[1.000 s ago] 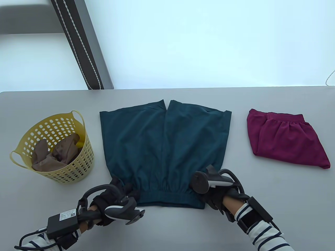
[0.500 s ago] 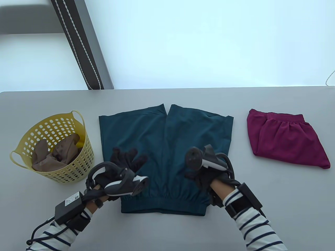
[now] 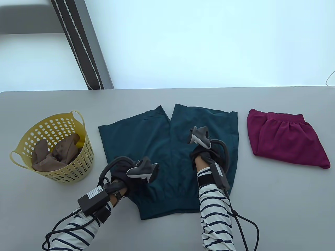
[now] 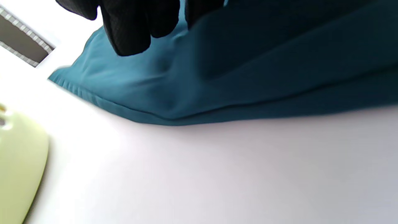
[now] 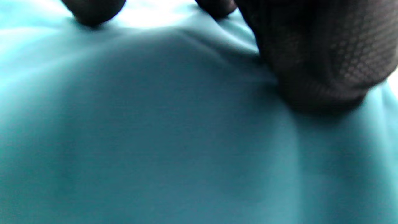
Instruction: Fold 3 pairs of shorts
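Note:
Teal shorts [image 3: 162, 146] lie spread on the grey table [image 3: 274, 204], legs pointing away and the waistband near me. My left hand [image 3: 123, 174] sits at their left side edge. In the left wrist view its fingers [image 4: 133, 28] curl down over a raised hump of the teal fabric [image 4: 217, 77] and seem to pinch it. My right hand [image 3: 206, 155] presses on the right leg, fingertips spread on the cloth [image 5: 155, 140]. Folded maroon shorts [image 3: 285, 141] lie at the right. Brown shorts [image 3: 60, 154] sit crumpled in the yellow basket [image 3: 52, 116].
The perforated basket stands left of the teal shorts, and its wall [image 4: 18, 168] shows close to my left hand. A dark striped post [image 3: 81, 44] rises behind the table's far edge. Bare table surface lies along the front edge.
Both hands left the waistband and slid up over the shorts. The left hand's spread fingers have closed at the left edge. The waistband has shifted right, and the shorts lie skewed.

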`<state>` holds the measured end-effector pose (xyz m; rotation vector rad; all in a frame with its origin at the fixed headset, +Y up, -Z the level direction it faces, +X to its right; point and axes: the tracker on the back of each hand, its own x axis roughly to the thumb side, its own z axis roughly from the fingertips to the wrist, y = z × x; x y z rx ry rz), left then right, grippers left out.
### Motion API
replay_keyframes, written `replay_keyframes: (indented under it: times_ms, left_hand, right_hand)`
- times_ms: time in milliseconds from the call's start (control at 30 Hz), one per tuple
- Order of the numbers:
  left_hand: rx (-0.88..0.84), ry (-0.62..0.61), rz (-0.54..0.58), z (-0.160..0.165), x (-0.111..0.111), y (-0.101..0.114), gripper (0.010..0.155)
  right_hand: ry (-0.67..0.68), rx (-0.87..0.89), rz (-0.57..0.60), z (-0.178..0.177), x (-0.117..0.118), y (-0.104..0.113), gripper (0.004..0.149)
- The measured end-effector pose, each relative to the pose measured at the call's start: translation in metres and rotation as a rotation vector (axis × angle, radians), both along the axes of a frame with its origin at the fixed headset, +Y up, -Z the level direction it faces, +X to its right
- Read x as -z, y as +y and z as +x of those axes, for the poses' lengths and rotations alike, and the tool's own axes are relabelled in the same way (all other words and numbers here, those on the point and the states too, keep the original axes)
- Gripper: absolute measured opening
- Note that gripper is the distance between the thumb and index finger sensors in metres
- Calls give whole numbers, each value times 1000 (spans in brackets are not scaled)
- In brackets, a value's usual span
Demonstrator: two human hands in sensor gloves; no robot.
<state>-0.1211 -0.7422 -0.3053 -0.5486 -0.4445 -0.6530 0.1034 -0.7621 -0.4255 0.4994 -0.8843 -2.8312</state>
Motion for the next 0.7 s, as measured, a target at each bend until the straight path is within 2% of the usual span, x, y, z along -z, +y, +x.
replay_keyframes:
  times_ms: [67,167,300,400,467,500,567,633,700]
  left_hand:
    - [57,-142,22,14,-23,4,87]
    - [5,-299,-32,30,-59,8,83]
    - [-118,-374,-191,39,-86,11,80]
    - [-129,-375,-215,37,-87,13,82]
    - [-160,-318,-158,29,-80,15,85]
    - [-162,-280,-67,23,-76,18,90]
    - [-108,-242,181,7,-68,20,93]
    - [63,-299,355,-7,-62,17,91]
    - [281,-316,376,-22,-60,5,84]
  right_hand:
    - [15,7,15,0,1,-4,85]
    - [49,110,40,-3,0,-10,83]
    - [138,259,49,-10,-3,-18,78]
    - [187,275,64,-13,-7,-17,80]
    - [232,296,121,-12,-11,-8,82]
    - [247,300,179,-11,-14,0,82]
    - [268,298,266,-8,-21,18,83]
    - [281,234,308,-5,-27,34,81]
    - [291,106,230,-5,-31,42,76]
